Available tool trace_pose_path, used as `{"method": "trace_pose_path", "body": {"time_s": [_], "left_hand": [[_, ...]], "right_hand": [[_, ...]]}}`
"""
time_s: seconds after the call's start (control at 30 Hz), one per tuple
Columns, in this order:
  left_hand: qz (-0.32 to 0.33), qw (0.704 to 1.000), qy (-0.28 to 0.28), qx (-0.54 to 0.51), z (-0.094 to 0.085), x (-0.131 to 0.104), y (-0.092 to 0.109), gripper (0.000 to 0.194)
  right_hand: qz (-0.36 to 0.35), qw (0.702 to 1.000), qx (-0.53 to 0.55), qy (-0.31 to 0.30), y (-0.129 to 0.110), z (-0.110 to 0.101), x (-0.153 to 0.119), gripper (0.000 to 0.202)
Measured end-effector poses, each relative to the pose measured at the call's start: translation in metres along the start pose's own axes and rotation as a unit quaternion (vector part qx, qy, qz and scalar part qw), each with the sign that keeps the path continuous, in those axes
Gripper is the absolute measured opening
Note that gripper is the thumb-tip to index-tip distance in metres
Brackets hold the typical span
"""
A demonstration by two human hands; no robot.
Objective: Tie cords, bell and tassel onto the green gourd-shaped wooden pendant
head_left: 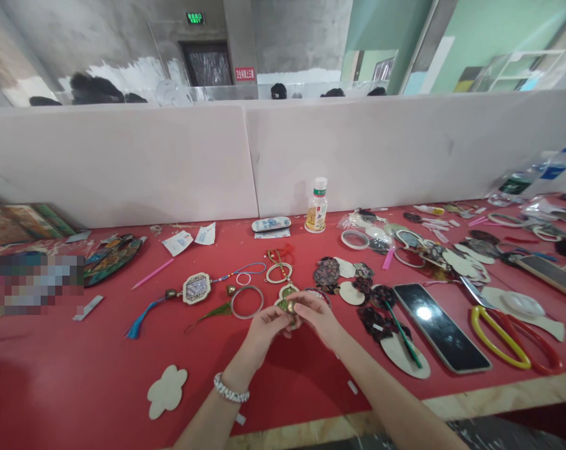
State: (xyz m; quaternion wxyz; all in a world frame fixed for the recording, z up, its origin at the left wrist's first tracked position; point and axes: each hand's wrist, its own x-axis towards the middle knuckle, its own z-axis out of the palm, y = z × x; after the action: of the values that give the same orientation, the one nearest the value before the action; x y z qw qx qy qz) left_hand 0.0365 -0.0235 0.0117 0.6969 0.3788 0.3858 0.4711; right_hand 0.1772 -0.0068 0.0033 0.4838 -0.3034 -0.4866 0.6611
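Note:
Near the middle of the red table, my left hand (265, 332) and my right hand (319, 317) meet with fingertips closed on a small green pendant (288, 292) with a pale rim. A brass-coloured bell or bead shows between the fingers; the pendant's lower part is hidden by them. Just beyond lie a pale wooden ring (279, 280) and a red-and-green cord (274, 255). Left of my hands are a metal ring (232, 304), a green tassel (214, 312) and an octagonal pendant (197, 289) with a blue tassel (136, 322).
A flower-shaped wooden piece (167, 392) lies front left. On the right are a phone (439, 328), scissors (501, 337) with yellow and red handles, and dark shell-like pieces (329, 272). A small bottle (316, 209) stands before the white partition (170, 162); a pink pen (152, 273) lies left.

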Motion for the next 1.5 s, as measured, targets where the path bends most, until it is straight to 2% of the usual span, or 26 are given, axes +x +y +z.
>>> {"method": "trace_pose_path", "body": {"time_s": [0.43, 0.63, 1.13, 1.5], "left_hand": [[-0.010, 0.999, 0.001, 0.047, 0.004, -0.002, 0.006, 0.025], [-0.017, 1.000, 0.002, 0.024, 0.002, -0.002, 0.006, 0.027], [-0.008, 1.000, 0.004, 0.012, 0.001, -0.001, 0.003, 0.025], [-0.020, 0.999, 0.013, 0.021, -0.005, 0.006, -0.005, 0.030]], "right_hand": [[-0.007, 0.999, -0.018, 0.028, -0.001, -0.002, 0.001, 0.025], [-0.005, 0.999, -0.019, 0.041, -0.001, -0.001, 0.002, 0.025], [-0.007, 0.999, -0.021, 0.028, -0.003, 0.000, 0.001, 0.023], [-0.008, 0.999, -0.024, 0.022, -0.005, 0.002, 0.000, 0.024]]}}
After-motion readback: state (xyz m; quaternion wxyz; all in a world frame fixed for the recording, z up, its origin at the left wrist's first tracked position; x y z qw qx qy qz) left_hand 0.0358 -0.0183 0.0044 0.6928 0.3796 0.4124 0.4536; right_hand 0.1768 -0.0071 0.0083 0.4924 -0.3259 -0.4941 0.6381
